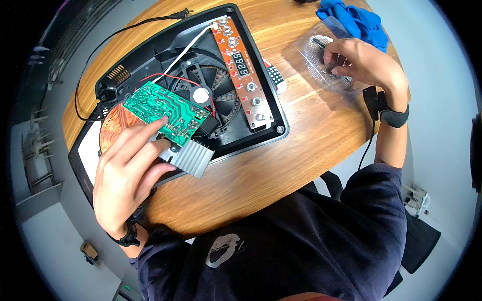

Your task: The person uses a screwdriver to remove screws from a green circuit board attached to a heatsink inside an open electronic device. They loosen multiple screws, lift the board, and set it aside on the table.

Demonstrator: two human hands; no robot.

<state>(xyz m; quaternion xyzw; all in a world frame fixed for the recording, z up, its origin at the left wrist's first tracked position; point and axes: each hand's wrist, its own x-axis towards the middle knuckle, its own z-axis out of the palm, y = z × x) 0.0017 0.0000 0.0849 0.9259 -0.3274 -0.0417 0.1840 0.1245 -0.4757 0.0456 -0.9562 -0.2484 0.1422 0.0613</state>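
My left hand (125,168) grips a green circuit board (170,111) by its near edge, fingertips on the soldered face and thumb by the finned metal heat sink (193,158). The board is tilted over an opened induction cooker (256,138), above its copper coil (113,128) and black fan (228,98). At the right, my right hand (359,62) is closed in a pinch over a clear plastic package (304,60). A short dark rod (318,43) shows beside its fingertips; what the fingers hold is hidden.
An orange control board (243,70) with a display lies along the cooker's right side, joined by a white cable (181,57). A black power cord (135,22) curves round the far left. Blue cloth (354,22) lies at the wooden table's (241,183) far right.
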